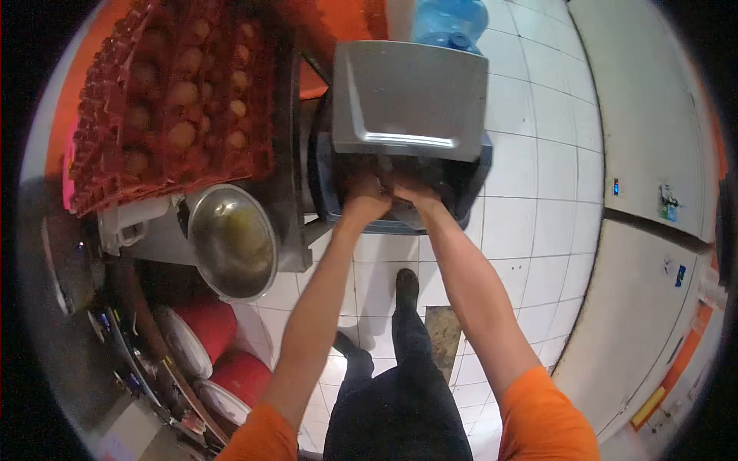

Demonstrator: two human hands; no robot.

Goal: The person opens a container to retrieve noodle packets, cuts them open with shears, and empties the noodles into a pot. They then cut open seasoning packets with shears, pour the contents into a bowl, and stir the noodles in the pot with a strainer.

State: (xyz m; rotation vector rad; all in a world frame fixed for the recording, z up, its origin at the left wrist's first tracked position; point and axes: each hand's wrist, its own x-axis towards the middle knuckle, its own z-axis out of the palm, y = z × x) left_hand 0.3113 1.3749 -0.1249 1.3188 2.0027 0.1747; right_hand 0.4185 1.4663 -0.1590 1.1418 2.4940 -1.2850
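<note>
Both my hands reach into the dark opening of a bin-like container [478,180] with a raised grey lid [411,96]. My left hand [367,198] is inside the near edge on the left, its fingers lost in shadow. Close beside it, my right hand [413,192] also dips into the opening, fingers hidden. What either hand touches inside is too dark to make out. The lid stands upright behind the hands.
Red trays of eggs [181,100] are stacked at the upper left, with a metal bowl [232,242] at the counter's edge. Red buckets [207,326] lie lower left. A blue water jug [453,19] stands behind the lid, and a pale refrigerator [646,307] at right.
</note>
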